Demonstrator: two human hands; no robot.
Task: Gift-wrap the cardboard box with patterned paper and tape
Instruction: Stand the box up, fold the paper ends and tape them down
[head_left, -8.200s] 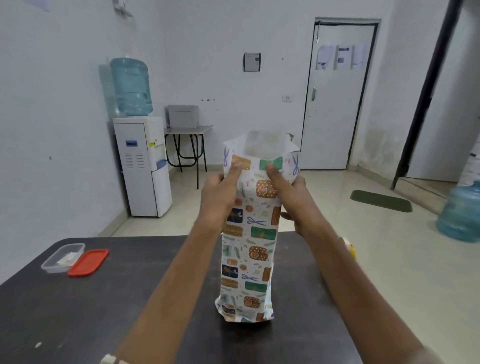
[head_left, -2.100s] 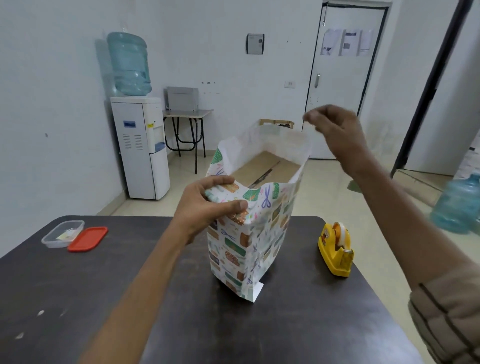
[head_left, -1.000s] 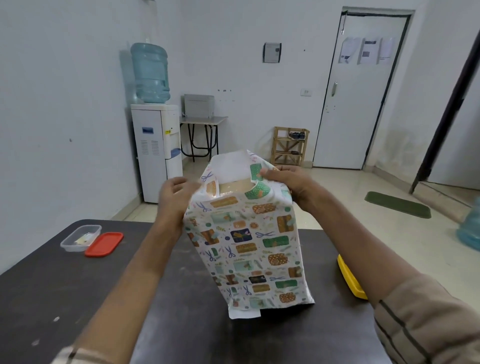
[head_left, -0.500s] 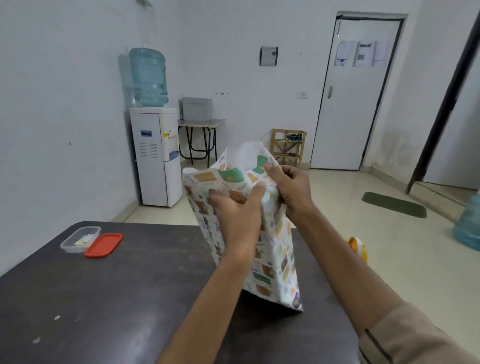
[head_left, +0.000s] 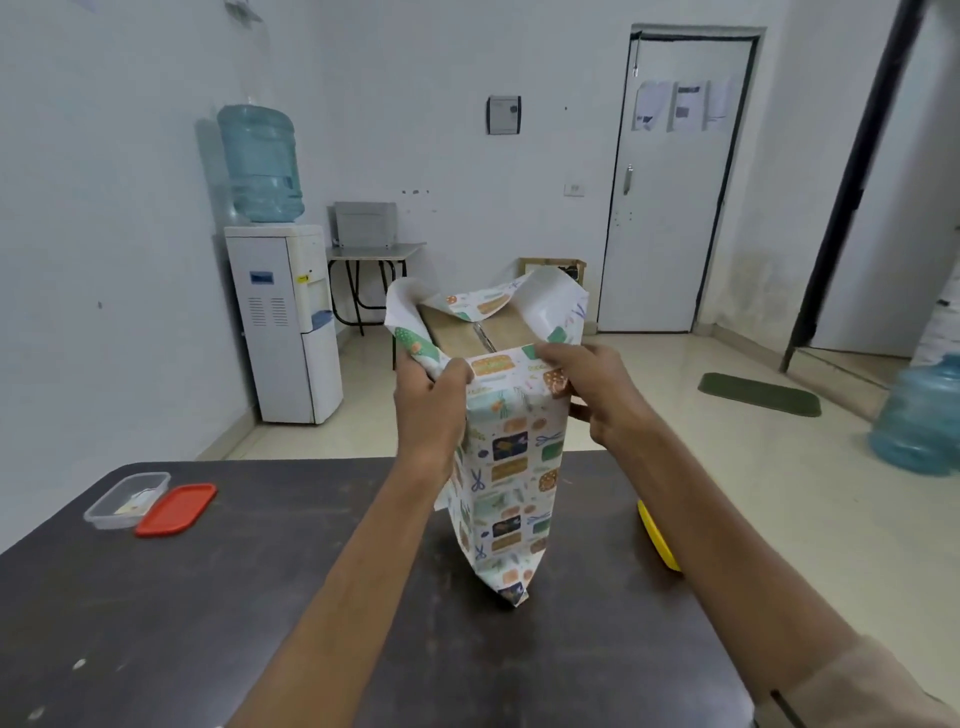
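Note:
A tall cardboard box (head_left: 478, 330) stands on end on the dark table (head_left: 208, 597), wrapped around its sides in patterned paper (head_left: 511, 467). Its brown top face shows inside the open paper collar. My left hand (head_left: 428, 402) grips the paper's upper left edge, thumb over the near flap. My right hand (head_left: 587, 384) pinches the near flap at the upper right corner. A yellow tape dispenser (head_left: 657, 535) lies on the table to the right, mostly hidden behind my right forearm.
A clear plastic container (head_left: 127, 499) and its red lid (head_left: 176, 508) sit at the table's far left. Beyond the table are a water dispenser (head_left: 283, 322), a small side table (head_left: 376, 270), a white door (head_left: 670, 182) and a blue water jug (head_left: 919, 421) on the floor.
The box has been turned so a narrow side faces me and its open top shows cardboard. Both hands have shifted to the near flap's two upper corners.

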